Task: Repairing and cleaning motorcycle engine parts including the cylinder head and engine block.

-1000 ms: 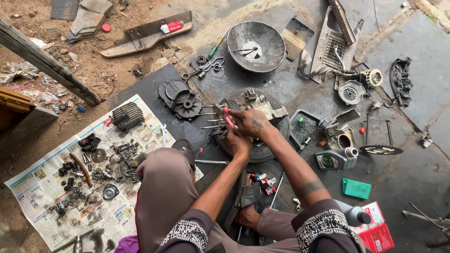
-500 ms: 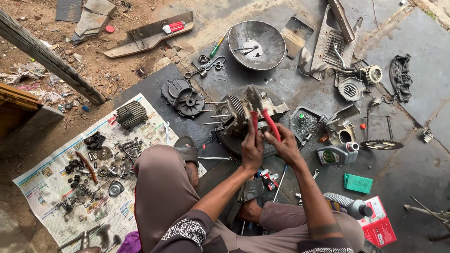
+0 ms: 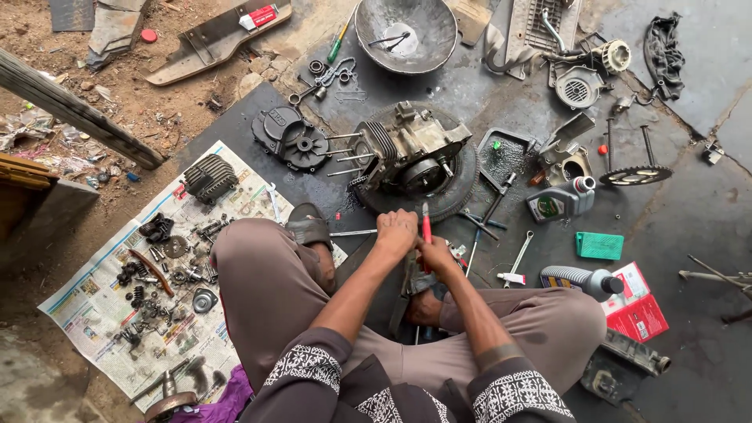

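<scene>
I sit cross-legged on the ground in front of a small engine block (image 3: 407, 153) that rests on a tyre (image 3: 462, 188). My left hand (image 3: 396, 231) is closed in a fist just below the tyre's near edge. My right hand (image 3: 437, 254) grips a red-handled tool (image 3: 426, 229) that points up toward the engine. The two hands are close together, almost touching. What the left fist holds is hidden.
A newspaper (image 3: 94, 313) with several small engine parts lies at my left. A metal bowl (image 3: 406, 33), an engine cover (image 3: 290, 139), a grey oil bottle (image 3: 562, 200), a green box (image 3: 600, 245), a red carton (image 3: 638, 309) and a sprocket (image 3: 636, 174) lie around.
Both hands have drawn back from the engine toward my lap, and the red-handled tool came with them. The camera view shifted down.
</scene>
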